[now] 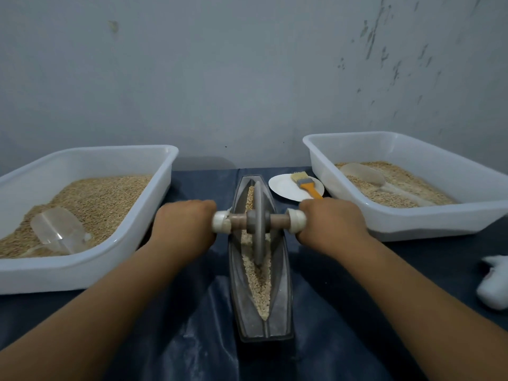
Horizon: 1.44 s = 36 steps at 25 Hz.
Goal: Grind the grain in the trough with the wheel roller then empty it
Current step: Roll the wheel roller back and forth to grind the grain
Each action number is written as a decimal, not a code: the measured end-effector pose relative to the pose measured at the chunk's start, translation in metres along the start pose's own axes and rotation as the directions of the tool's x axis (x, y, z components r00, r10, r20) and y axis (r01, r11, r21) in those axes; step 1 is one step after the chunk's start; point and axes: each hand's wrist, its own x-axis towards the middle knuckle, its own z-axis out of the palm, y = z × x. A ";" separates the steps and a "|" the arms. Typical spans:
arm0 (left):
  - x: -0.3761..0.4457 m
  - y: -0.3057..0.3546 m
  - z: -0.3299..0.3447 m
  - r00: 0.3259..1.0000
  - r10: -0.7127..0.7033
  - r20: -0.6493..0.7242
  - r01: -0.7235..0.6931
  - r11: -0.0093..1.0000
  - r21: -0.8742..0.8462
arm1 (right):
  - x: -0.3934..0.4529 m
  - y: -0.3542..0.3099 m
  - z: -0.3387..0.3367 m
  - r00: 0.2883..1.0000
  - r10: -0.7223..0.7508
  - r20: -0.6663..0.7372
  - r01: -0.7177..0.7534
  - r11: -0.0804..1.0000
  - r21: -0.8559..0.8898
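Grey metal forms the narrow trough, which lies on the dark table cover with its long axis running straight away from the person, near end toward the body and far end toward the wall. That lengthwise placement likely lets the wheel roller travel back and forth along the groove. The wheel stands upright on edge in the grain, about midway along the trough, with its wooden axle crossing the trough at right angles. The left hand curls tightly round the white-wrapped left end of the axle, and the right hand does the same on the right end, an even hold that probably keeps the wheel from tipping. A white bin of grain sits to the left, another white bin to the right, both within reach for emptying. A brush rests on a small plate just beyond the right hand.
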 end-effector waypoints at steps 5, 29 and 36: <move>0.007 0.008 -0.009 0.999 0.026 0.034 -0.026 1.000 0.013 | 0.015 0.010 0.004 0.989 -0.023 0.145 0.010 0.996 0.089; -0.047 0.000 0.000 0.993 0.042 -0.115 -0.049 0.997 -0.060 | -0.017 0.001 -0.012 0.992 -0.116 -0.053 0.110 0.987 -0.114; -0.011 0.007 -0.008 1.000 -0.025 0.016 0.027 0.997 -0.076 | 0.005 -0.001 -0.012 0.991 -0.051 0.125 0.046 0.998 0.039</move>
